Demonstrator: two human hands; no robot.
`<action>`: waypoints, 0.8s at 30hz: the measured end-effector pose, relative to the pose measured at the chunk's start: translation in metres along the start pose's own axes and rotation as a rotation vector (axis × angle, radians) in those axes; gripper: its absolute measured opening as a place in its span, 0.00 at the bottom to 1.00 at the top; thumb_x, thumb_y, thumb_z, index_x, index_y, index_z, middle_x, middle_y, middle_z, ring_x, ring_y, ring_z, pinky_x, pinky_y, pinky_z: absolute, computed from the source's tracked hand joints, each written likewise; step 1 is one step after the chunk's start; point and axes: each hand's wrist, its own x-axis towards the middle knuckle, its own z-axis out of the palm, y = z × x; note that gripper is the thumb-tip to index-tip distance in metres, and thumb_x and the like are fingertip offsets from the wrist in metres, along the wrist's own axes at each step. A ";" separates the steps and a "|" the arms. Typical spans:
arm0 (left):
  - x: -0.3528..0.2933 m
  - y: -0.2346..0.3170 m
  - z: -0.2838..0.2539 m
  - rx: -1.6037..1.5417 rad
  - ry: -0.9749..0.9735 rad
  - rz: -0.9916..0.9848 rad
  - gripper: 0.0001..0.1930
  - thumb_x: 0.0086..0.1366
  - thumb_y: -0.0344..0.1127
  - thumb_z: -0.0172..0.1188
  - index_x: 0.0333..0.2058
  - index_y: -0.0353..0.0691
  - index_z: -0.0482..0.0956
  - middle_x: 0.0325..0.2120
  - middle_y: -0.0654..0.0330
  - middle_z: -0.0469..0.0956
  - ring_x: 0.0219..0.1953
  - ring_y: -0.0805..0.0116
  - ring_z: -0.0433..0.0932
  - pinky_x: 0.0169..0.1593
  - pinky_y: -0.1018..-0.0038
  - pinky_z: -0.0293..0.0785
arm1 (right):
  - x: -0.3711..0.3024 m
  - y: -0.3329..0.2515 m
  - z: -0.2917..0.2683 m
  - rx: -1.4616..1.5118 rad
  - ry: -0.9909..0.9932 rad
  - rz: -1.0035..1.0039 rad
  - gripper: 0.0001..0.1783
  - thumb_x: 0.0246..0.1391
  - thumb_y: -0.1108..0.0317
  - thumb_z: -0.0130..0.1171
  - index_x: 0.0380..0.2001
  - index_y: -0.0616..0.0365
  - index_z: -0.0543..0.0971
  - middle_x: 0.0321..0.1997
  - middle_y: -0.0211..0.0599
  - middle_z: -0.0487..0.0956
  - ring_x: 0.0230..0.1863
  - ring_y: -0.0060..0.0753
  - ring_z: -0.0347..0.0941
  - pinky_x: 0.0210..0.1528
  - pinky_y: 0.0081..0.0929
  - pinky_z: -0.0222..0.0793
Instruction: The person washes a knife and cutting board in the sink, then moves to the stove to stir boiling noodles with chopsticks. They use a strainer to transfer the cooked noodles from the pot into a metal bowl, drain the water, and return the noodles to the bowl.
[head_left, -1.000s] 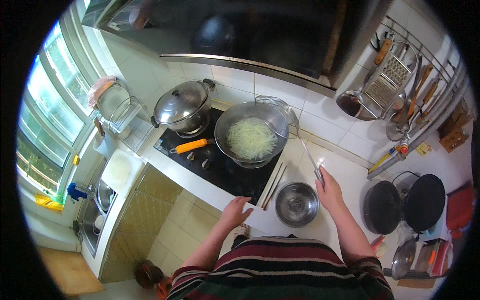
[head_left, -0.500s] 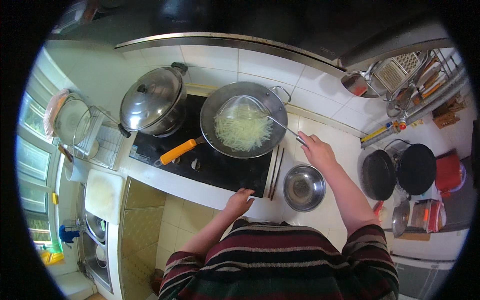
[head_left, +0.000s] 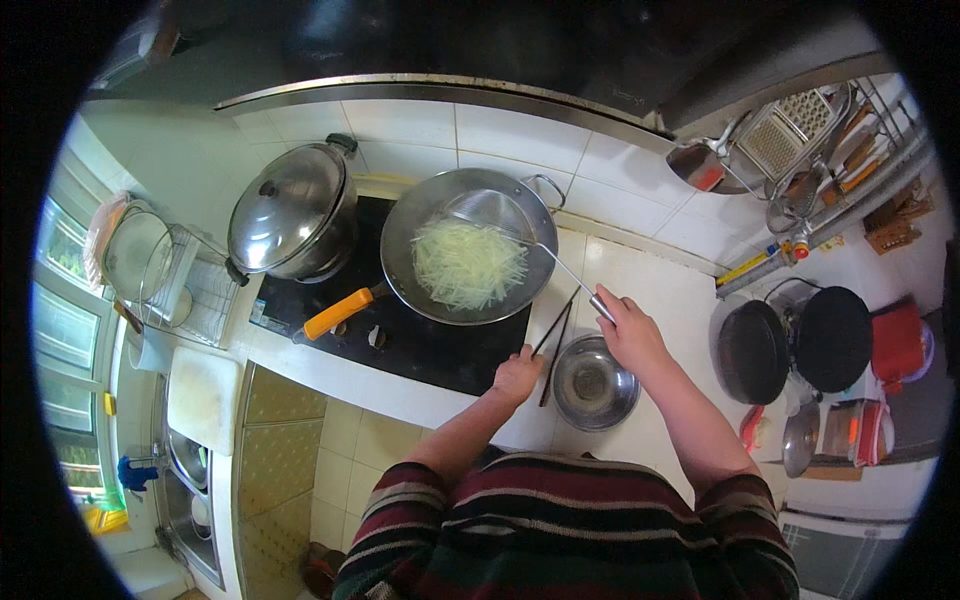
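Note:
My right hand [head_left: 634, 338] is closed around the handle of a wire skimmer [head_left: 497, 215]. The skimmer's round head rests inside a grey wok [head_left: 404, 272], against a heap of pale shredded vegetable [head_left: 468, 264]. At the front of the cooktop, my left hand [head_left: 519, 375] pinches the near end of one dark chopstick [head_left: 556, 323]. A second chopstick [head_left: 557, 357] lies just right of it, their far ends close together. Right of the chopsticks sits a metal bowl [head_left: 596, 383], below my right hand. The wok's orange handle [head_left: 338, 314] points to the near left.
A lidded steel pot [head_left: 290, 213] stands left of the wok on the black cooktop [head_left: 420, 352]. A cutting board [head_left: 203, 399] lies beside the sink at left. Dark pans [head_left: 752, 350] hang or stand at right, below a rack of utensils. The range hood edge [head_left: 440, 85] crosses above.
My left hand has moved right from the cooktop's front edge and taken hold of a chopstick, swinging it aslant. The skimmer has shifted a little toward the far side of the vegetable heap.

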 end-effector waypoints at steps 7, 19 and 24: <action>-0.041 -0.024 -0.126 -0.154 0.509 0.093 0.14 0.48 0.40 0.62 0.35 0.43 0.77 0.33 0.59 0.75 0.35 0.59 0.74 0.35 0.65 0.72 | 0.036 0.009 0.007 -0.142 0.015 0.053 0.27 0.55 0.64 0.47 0.58 0.48 0.58 0.39 0.47 0.70 0.31 0.50 0.72 0.33 0.41 0.70; -0.120 -0.212 -0.255 0.206 0.123 -0.547 0.29 0.51 0.50 0.62 0.52 0.48 0.68 0.36 0.58 0.75 0.39 0.60 0.75 0.43 0.64 0.69 | 0.016 0.000 0.025 0.018 -0.114 0.150 0.28 0.54 0.64 0.48 0.59 0.53 0.58 0.35 0.56 0.74 0.35 0.55 0.72 0.39 0.44 0.68; -0.114 -0.217 -0.264 0.264 0.211 -0.374 0.24 0.53 0.48 0.61 0.48 0.50 0.72 0.27 0.61 0.75 0.29 0.64 0.77 0.30 0.71 0.72 | 0.006 -0.019 0.021 0.145 -0.237 0.224 0.29 0.53 0.64 0.48 0.58 0.56 0.58 0.37 0.57 0.74 0.39 0.55 0.72 0.41 0.43 0.67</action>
